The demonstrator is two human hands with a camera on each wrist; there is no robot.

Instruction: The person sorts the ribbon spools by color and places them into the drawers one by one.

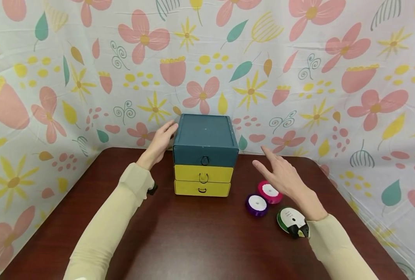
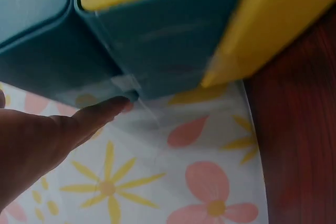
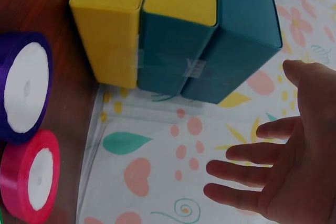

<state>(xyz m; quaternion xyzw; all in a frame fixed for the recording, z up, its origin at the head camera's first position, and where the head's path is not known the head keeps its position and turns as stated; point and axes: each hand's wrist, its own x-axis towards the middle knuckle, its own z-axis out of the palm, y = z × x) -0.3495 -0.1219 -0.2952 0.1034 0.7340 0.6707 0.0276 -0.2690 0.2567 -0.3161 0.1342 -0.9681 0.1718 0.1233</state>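
Observation:
A small drawer box (image 1: 205,132) with a teal top section and two yellow drawers below stands at the back of the table. Each drawer front carries a small dark loop handle (image 1: 202,190). My left hand (image 1: 160,142) is at the box's left side, its fingertips right at the teal wall in the left wrist view. To the right of the box, my right hand (image 1: 281,173) hovers with fingers spread and holds nothing. Below it lie a pink ribbon spool (image 1: 275,197), a purple ribbon spool (image 1: 257,205) and a green ribbon spool (image 1: 287,220).
The dark reddish-brown table (image 1: 193,241) runs back to a flower-patterned cloth (image 1: 207,46) hanging right behind the box. Strips of clear tape (image 3: 195,68) join the box sections on the side. The right wrist partly covers the green spool.

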